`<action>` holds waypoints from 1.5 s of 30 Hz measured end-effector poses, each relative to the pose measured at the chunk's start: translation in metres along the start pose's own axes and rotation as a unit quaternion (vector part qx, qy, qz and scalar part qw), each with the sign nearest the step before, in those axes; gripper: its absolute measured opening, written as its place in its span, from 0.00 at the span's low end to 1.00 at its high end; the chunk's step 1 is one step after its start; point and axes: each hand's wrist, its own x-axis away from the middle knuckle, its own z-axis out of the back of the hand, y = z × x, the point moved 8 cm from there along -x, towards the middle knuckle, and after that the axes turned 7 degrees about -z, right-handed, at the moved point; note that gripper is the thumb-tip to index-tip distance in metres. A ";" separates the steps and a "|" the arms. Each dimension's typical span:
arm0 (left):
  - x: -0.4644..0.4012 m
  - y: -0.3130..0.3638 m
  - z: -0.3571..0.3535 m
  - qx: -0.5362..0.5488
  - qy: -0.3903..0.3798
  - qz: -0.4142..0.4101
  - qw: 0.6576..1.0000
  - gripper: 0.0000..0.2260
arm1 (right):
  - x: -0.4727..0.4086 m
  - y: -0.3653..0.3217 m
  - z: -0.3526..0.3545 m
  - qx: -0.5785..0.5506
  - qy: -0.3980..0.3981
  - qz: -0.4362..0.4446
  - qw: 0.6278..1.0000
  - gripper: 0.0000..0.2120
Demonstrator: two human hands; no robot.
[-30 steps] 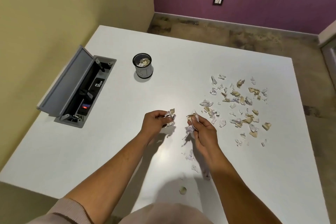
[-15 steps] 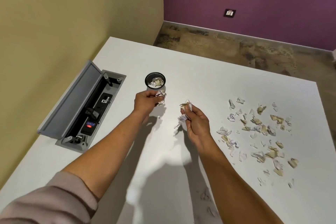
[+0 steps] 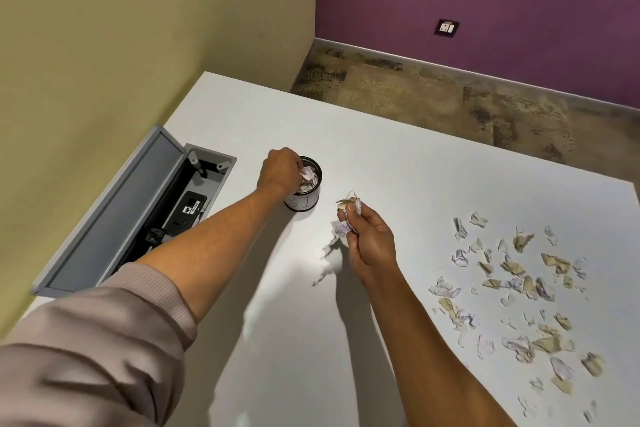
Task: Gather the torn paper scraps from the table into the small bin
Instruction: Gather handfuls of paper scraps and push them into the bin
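Note:
A small round bin (image 3: 306, 200) with a dark rim stands on the white table (image 3: 398, 163), with scraps inside it. My left hand (image 3: 281, 170) is over the bin's left rim, its fingers curled round a bunch of white and pink scraps (image 3: 309, 173) at the bin's mouth. My right hand (image 3: 367, 238) hovers to the right of the bin and grips a wad of torn scraps (image 3: 348, 210) in curled fingers. Several loose scraps (image 3: 519, 291), tan and white, lie scattered over the table's right side.
A grey cable box (image 3: 149, 208) with its lid raised is set into the table at the left, next to the yellow wall. Beyond the table's far edge are the mottled floor and a purple wall with a socket (image 3: 446, 27).
My left hand has carried its scraps from the table's middle up to the bin's mouth. My right hand has followed toward the bin with its wad. The view has shifted closer and leftward.

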 end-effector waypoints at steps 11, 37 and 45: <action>0.001 0.008 0.006 -0.008 -0.004 -0.071 0.997 0.15 | -0.018 0.004 -0.008 0.029 -0.010 0.008 1.000 0.06; 0.124 -0.109 -0.111 -0.164 0.041 -0.180 0.969 0.25 | -0.084 -0.037 -0.096 0.337 0.068 0.223 0.912 0.06; 0.124 -0.111 -0.113 -0.156 0.057 -0.186 0.968 0.24 | -0.095 -0.006 -0.139 0.684 -0.067 0.263 0.677 0.08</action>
